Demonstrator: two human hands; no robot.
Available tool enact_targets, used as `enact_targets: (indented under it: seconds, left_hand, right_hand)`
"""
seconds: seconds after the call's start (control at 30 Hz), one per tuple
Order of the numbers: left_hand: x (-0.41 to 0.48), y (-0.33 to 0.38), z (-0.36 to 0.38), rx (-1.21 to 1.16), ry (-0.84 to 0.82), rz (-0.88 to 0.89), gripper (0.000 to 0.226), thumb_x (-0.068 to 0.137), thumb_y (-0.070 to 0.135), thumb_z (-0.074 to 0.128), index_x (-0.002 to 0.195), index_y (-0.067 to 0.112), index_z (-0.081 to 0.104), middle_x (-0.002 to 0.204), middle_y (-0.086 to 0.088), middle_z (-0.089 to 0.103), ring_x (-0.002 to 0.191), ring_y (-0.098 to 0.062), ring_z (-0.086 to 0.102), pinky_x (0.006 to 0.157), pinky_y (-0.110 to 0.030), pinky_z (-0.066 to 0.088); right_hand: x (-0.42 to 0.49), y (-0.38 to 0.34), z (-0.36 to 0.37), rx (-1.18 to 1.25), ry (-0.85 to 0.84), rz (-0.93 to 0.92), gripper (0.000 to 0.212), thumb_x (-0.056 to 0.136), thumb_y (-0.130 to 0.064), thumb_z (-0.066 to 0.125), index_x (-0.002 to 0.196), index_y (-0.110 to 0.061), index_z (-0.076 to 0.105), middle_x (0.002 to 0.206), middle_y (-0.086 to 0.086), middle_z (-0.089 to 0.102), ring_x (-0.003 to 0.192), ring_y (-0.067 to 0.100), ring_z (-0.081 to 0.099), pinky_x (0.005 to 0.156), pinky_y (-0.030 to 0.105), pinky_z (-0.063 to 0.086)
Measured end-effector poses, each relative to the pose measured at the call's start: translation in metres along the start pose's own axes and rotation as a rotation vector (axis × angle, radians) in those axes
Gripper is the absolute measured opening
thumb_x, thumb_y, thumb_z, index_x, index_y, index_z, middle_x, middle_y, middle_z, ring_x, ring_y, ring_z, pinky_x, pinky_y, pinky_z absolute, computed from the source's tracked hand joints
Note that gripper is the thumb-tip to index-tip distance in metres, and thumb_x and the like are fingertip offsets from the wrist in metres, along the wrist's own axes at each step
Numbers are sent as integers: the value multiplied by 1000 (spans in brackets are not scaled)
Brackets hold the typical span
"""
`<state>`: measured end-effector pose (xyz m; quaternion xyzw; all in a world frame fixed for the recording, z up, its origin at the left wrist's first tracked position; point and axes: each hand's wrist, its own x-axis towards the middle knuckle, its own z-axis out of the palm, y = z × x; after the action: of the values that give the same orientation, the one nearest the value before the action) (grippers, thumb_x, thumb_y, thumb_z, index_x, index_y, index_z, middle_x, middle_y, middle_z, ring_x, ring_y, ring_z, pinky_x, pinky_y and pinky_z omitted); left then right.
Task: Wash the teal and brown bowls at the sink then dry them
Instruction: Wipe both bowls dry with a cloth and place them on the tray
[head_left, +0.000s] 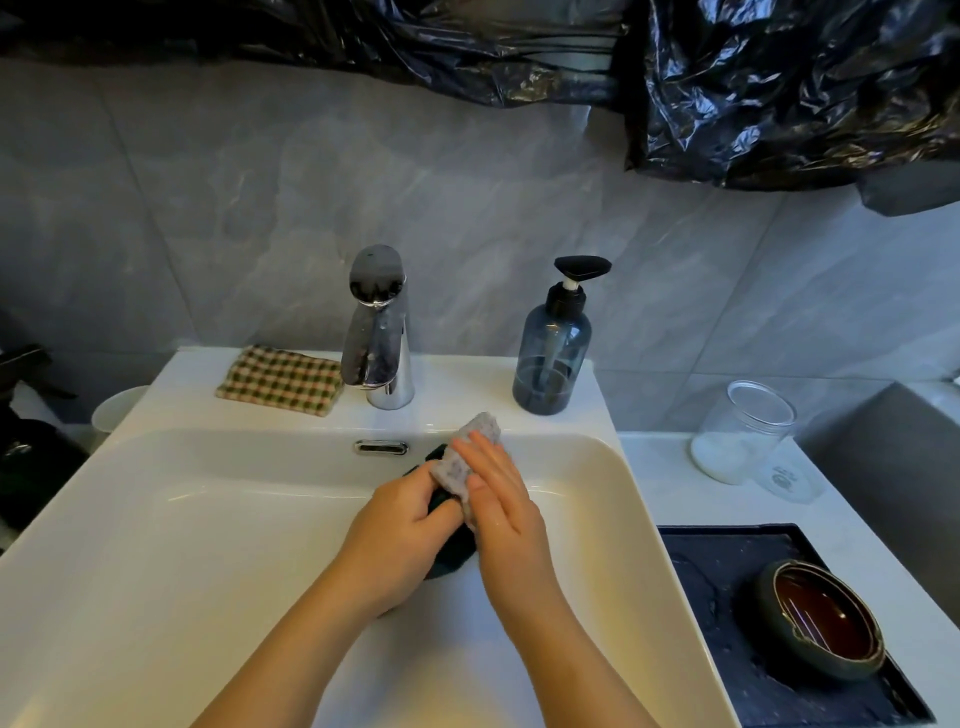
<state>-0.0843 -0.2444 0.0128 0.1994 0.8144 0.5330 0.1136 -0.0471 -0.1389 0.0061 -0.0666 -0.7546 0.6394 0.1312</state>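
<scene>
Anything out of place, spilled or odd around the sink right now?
Nothing spilled or broken. One oddity: crumpled black plastic sheeting covers the wall above the sink. The brown bowl looks tilted on the dark mat. Left hand grips the teal bowl; right hand pinches the sponge.

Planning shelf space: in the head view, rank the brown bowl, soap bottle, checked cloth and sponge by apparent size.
Brown bowl, though nearest the camera.
Soap bottle and checked cloth: alike, unranked.
Sponge, smallest, partly covered.
</scene>
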Motion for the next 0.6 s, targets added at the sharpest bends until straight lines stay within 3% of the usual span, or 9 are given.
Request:
enact_targets:
  seconds: [0.1,0.17,0.2,0.27,0.3,0.4,0.47,0.53,0.6]
  left_hand:
    - [-9,-3,3,18,-46,19,44,62,58,45,84,23,61,79,1,67,78,-22,62,76,-51,52]
    - [-10,-8,3,19,-15,36,40,63,60,44,86,32,61,82,9,68,80,-14,63,78,-44,52]
    - [-9,-9,1,13,5,45,36,64,60,43,91,41,60,90,14,69,88,-8,64,83,-39,53]
    - [-9,-11,-1,26,22,54,35,66,59,41,96,50,56,100,18,70,95,-3,64,87,-33,52]
    - [-10,-12,-3,30,25,54,34,65,59,41,93,47,58,94,15,71,90,-3,65,83,-34,53]
    - [-15,-10,-2,54,12,91,41,64,58,46,80,23,61,73,2,67,71,-18,61,67,-39,50]
    - [-14,-10,0,-52,9,49,37,65,49,55,79,16,60,66,4,65,66,-17,59,58,-29,47]
    - [-12,-8,0,-202,35,-26,28,67,38,58,81,13,61,65,7,65,67,-13,59,57,-20,47]
    - [-11,-9,-2,-232,43,-3,32,61,40,58,82,17,64,72,7,70,71,-10,62,63,-19,49]
  right_hand:
    - [6,2,-5,181,-33,319,22,91,-41,50,108,-38,62,116,-9,64,106,10,59,81,28,52]
    - [2,4,1,74,-46,252,26,93,-38,45,117,-42,55,133,-13,54,120,9,51,99,32,46]
    - [-1,4,6,-13,-47,143,29,95,-33,41,120,-47,49,142,-19,41,133,7,37,113,33,32]
    - [-6,6,12,-102,-46,-13,34,99,-23,37,117,-52,39,142,-25,28,142,4,18,120,32,13]
    - [-7,5,13,-62,-32,7,34,99,-22,38,114,-53,42,140,-24,32,140,4,23,119,32,17]
    - [2,-4,2,207,-3,357,18,93,-40,47,102,-38,63,118,-4,64,106,16,58,82,35,53]
    - [5,-6,-5,347,-34,543,24,87,-50,51,93,-32,65,100,5,69,92,24,63,71,35,55]
    - [0,-7,-3,266,-23,434,13,87,-44,53,89,-41,65,109,-6,66,106,19,59,89,38,53]
    - [-6,-5,1,142,-16,89,24,85,-33,48,87,-54,61,123,-26,51,126,5,43,110,30,35]
